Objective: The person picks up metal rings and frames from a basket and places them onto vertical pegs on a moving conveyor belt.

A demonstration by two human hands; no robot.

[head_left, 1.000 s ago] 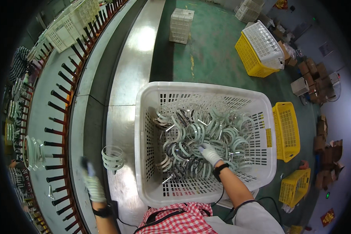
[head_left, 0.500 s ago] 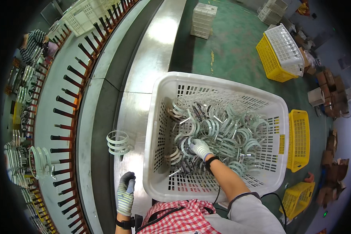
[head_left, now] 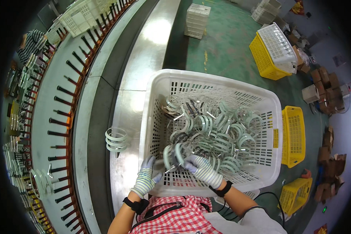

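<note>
My right hand (head_left: 202, 170), in a striped glove, is closed on a pale spiral coil (head_left: 167, 156) with a thin metal stem, lifted at the near left of a white plastic basket (head_left: 218, 79). Beside that coil, at the basket's near left rim, is my left hand (head_left: 146, 179), also gloved; its fingers are apart and hold nothing. Tangled in the basket lie several more glassy spiral coils (head_left: 222, 142). One single coil (head_left: 116, 140) stands on the metal bench (head_left: 130, 105) left of the basket.
Left of the bench runs a curved conveyor with a row of dark upright pegs (head_left: 58, 134). Yellow crates (head_left: 293, 136) stand on the green floor (head_left: 230, 46) at the right, near cardboard boxes (head_left: 327, 87). A person in a striped top (head_left: 30, 45) works across the conveyor.
My right hand has drawn a coil from the pile toward me and the left. My left hand has moved up and right from the bench to the basket's rim, and its fingers have spread.
</note>
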